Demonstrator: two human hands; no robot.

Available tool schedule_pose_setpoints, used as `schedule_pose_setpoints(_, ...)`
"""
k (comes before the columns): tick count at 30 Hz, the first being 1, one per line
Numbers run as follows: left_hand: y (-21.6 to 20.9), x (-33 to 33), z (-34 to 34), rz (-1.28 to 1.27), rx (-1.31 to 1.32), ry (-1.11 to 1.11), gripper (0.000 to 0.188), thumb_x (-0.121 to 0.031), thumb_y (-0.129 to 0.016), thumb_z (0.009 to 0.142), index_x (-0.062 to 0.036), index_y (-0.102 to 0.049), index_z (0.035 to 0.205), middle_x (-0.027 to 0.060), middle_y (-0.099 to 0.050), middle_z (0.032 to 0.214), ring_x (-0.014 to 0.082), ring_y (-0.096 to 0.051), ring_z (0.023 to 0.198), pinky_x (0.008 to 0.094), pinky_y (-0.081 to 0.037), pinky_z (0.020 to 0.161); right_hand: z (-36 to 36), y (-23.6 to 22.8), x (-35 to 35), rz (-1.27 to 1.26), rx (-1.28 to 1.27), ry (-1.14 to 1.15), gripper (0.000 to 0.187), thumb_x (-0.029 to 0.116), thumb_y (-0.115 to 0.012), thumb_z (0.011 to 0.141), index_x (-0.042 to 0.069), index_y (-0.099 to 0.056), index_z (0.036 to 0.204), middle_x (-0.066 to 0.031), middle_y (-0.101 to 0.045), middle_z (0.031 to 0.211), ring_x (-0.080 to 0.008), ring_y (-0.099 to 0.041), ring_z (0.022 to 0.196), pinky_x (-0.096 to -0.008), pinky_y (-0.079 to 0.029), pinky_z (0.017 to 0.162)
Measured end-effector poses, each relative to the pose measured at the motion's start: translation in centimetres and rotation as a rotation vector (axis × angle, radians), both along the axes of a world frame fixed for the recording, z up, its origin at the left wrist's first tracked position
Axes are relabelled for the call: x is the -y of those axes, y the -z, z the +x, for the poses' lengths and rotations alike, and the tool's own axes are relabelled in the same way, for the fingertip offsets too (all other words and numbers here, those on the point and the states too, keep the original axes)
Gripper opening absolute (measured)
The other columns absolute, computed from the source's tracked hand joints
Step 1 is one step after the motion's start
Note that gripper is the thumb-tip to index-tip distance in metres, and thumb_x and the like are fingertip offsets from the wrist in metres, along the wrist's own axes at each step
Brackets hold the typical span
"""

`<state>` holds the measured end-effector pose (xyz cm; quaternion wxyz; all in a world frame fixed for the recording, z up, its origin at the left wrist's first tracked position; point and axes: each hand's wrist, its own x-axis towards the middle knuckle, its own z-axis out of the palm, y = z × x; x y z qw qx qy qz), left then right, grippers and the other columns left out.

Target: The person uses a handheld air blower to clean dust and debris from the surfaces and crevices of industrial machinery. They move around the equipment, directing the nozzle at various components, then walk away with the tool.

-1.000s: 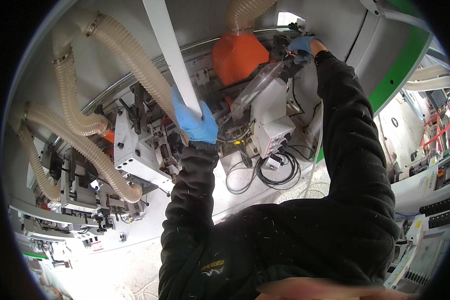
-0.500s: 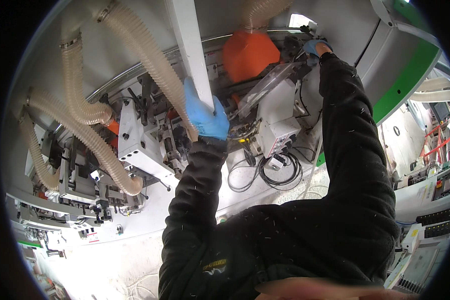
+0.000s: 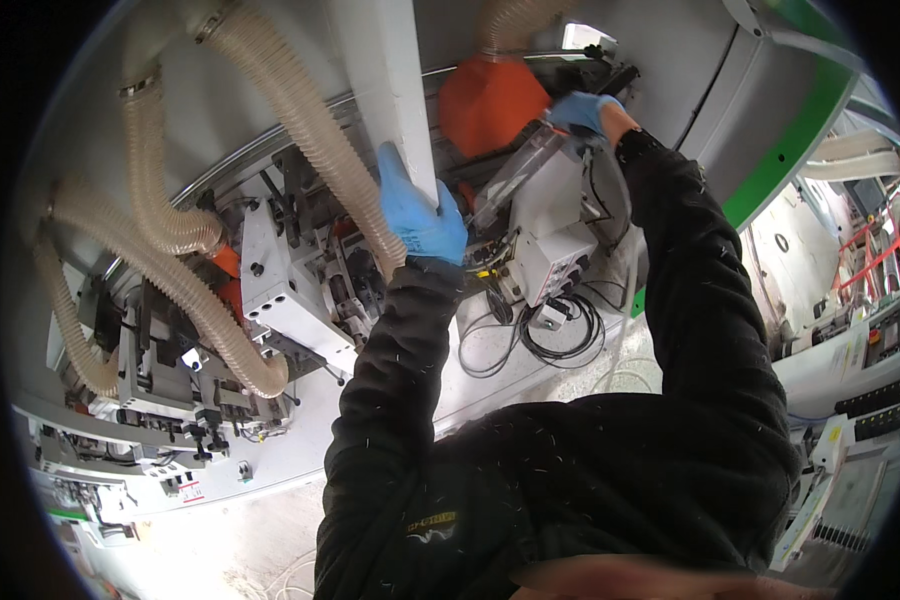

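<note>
My left hand [image 3: 422, 218], in a blue glove, is closed around the lower part of a white post [image 3: 398, 95] that slants down from the top. My right hand [image 3: 582, 112], also blue-gloved, reaches to the upper end of a clear plastic guard [image 3: 515, 178], just right of an orange hood [image 3: 492, 108]. Its fingers are blurred and partly hidden, so its grip does not show. Below the guard stands a white box-shaped unit [image 3: 553, 262] with cables. Left of my left hand, a ribbed clear hose [image 3: 305, 120] runs down into the machine.
More ribbed hoses [image 3: 148, 165] hang at the left over metal machine units [image 3: 288, 285]. A coil of black cable [image 3: 570, 340] lies on the white machine base. A green-edged cover [image 3: 780, 160] curves along the right. Further machinery [image 3: 870, 345] stands at the far right.
My right hand has moved left from the dark parts at the back right to the upper end of the clear guard. My left hand stays on the post. The view has shifted slightly.
</note>
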<state>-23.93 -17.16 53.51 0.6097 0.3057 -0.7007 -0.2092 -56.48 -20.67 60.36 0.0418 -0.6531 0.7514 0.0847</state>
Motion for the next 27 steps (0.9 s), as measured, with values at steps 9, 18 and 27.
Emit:
schedule_pose_setpoints(9, 1.0, 0.7, -0.5, -0.072, -0.058, 0.097, 0.071, 0.009, -0.052, 0.074, 0.0069, -0.027, 0.140, 0.0232, -0.046, 0.125, 0.0342, -0.049, 0.115, 0.0357, -0.034, 0.103, 9.0, -2.4, 9.8, -0.336, 0.114, -0.190, 0.027, 0.023, -0.075, 0.078, 0.003, -0.064, 0.091, -0.0090, -0.069, 0.084, -0.0254, -0.066, 0.071, -0.0389, -0.051, 0.062)
schedule_pose_setpoints(18, 0.7, 0.7, -0.7, -0.230, -0.026, -0.121, 0.060, 0.007, -0.058, 0.071, 0.0108, -0.036, 0.127, 0.0284, -0.051, 0.111, 0.0428, -0.052, 0.102, 0.0386, -0.041, 0.092, 11.9, -1.2, 11.3, -0.051, 0.541, 0.039, 0.024, 0.027, -0.057, 0.085, 0.004, -0.066, 0.083, -0.0103, -0.068, 0.074, -0.0223, -0.062, 0.061, -0.0395, -0.048, 0.060)
schedule_pose_setpoints(27, 0.5, 0.6, -1.2, -0.307, -0.056, -0.152, 0.062, 0.010, -0.052, 0.068, 0.0093, -0.038, 0.128, 0.0242, -0.051, 0.107, 0.0381, -0.052, 0.096, 0.0354, -0.042, 0.089, 10.1, -8.2, 13.0, -0.451, -0.198, -0.333, 0.045, 0.034, -0.075, 0.075, 0.012, -0.062, 0.112, -0.0137, -0.066, 0.106, -0.0348, -0.063, 0.097, -0.0392, -0.052, 0.080)
